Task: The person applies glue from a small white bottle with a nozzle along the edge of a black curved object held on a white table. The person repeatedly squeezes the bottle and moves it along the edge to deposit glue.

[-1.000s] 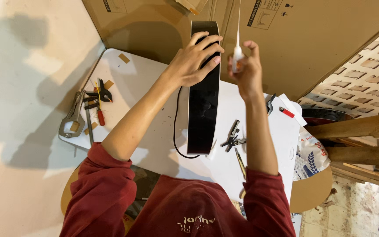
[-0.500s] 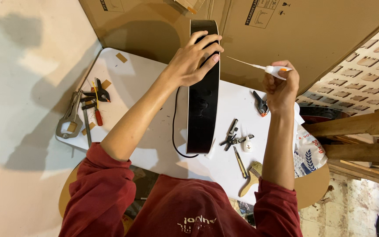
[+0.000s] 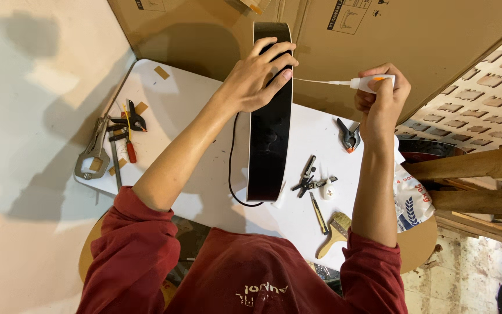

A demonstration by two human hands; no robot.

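Steadying the black guitar body (image 3: pixel 269 122), stood on edge on the white table (image 3: pixel 187 104), with left hand (image 3: pixel 260 78) spread open over its top end; pinching a small glue bottle (image 3: pixel 372 83) in closed right hand (image 3: pixel 382 99), long nozzle aimed at the rim. Risks, judged: glue dripping onto the gloss if squeezed hard; body tipping if the palm lifts. Counted: one body, one bottle, one brush (image 3: pixel 335 232), one locking plier (image 3: pixel 91 157), one spring clamp (image 3: pixel 350 136).
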